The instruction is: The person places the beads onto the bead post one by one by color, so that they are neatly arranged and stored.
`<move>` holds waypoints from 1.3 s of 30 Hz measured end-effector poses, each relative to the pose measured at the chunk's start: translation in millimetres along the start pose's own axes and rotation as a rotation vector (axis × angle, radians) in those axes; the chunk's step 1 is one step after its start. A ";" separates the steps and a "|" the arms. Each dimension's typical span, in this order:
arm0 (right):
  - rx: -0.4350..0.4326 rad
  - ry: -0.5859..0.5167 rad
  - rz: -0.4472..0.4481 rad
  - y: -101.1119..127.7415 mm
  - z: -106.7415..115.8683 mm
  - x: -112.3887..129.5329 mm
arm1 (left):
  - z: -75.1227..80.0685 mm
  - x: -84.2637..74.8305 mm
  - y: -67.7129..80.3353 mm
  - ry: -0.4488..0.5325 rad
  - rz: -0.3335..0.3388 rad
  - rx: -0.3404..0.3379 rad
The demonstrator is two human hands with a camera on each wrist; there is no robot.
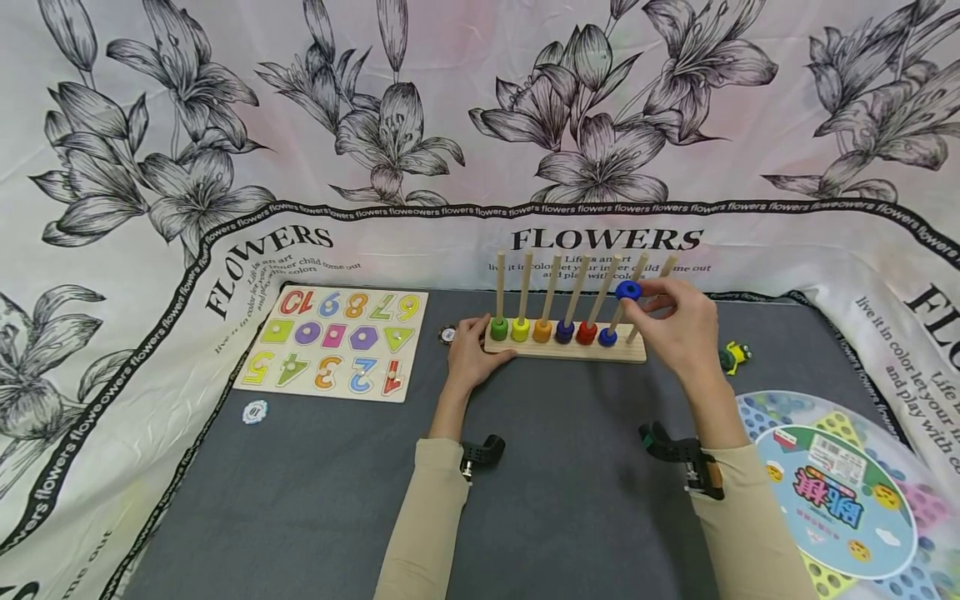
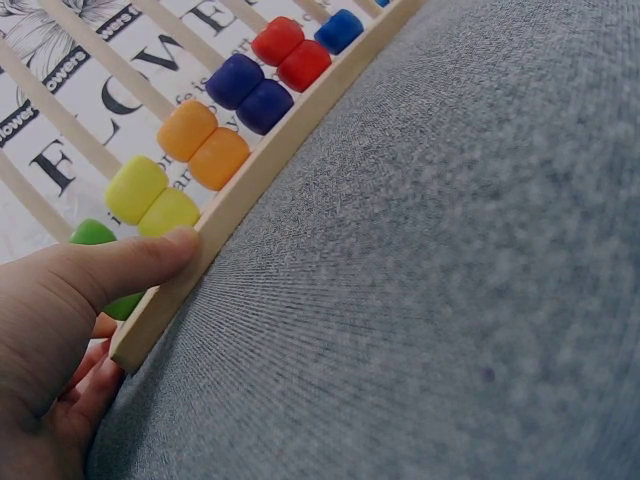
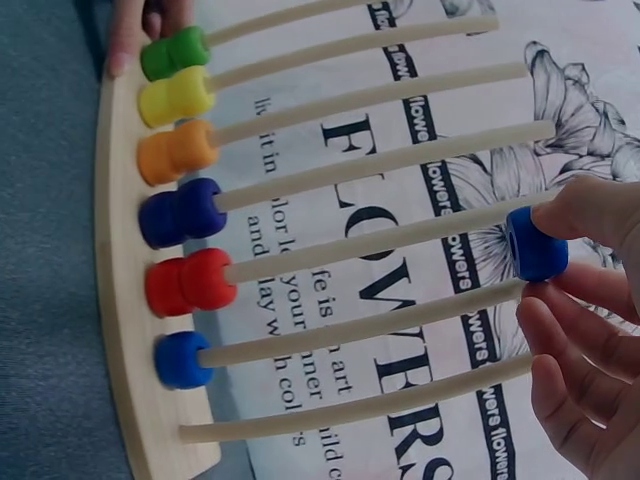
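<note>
A wooden bead stacker [image 1: 637, 353] with several upright pegs stands at the back of the table. Its left end is gripped by my left hand [image 1: 472, 354], thumb on the front edge and fingers behind. My right hand [image 1: 682, 325] pinches a blue bead [image 3: 540, 245] near the top of a peg. Whether the peg tip enters the bead, I cannot tell. Lower on that peg sits a single blue bead [image 3: 183, 360]. Paired green [image 3: 175, 52], yellow [image 2: 138, 190], orange [image 2: 188, 130], dark blue [image 2: 236, 80] and red beads [image 3: 190, 283] fill other pegs. The rightmost peg [image 3: 370, 403] holds no bead.
A number-and-shape puzzle board [image 1: 416, 333] lies on the left, with a pale blue chip [image 1: 255, 412] below it. Another chip [image 1: 447, 334] is beside my left hand. On the right are a yellow-green frog figure [image 1: 735, 357] and a round game board [image 1: 832, 500].
</note>
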State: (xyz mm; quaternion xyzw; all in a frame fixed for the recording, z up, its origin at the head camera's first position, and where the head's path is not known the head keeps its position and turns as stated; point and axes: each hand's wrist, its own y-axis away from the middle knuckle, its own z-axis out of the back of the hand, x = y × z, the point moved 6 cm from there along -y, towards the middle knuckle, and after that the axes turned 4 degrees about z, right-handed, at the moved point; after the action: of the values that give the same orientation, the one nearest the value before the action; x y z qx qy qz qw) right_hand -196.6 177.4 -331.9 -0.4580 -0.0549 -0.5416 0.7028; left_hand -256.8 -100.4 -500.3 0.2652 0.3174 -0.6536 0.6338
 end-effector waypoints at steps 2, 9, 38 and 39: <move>-0.010 -0.005 -0.002 -1.4 2.5 1.0 | -0.1 0.7 0.0 0.000 0.005 0.003; -0.071 -0.039 0.007 -11.0 11.8 7.9 | -0.9 2.0 -0.6 0.003 0.014 0.008; -0.185 0.042 -0.014 -34.2 22.7 12.2 | 0.1 0.4 -0.4 0.001 0.028 0.009; -0.190 0.042 -0.005 -33.9 23.1 12.3 | 0.0 -0.1 -0.4 0.002 0.023 0.007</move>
State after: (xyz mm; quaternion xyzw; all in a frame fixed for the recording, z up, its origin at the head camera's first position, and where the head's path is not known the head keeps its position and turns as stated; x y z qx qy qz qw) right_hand -209.4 185.1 -291.8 -0.5108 0.0103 -0.5557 0.6560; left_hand -257.2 -100.3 -500.2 0.2717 0.3125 -0.6473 0.6400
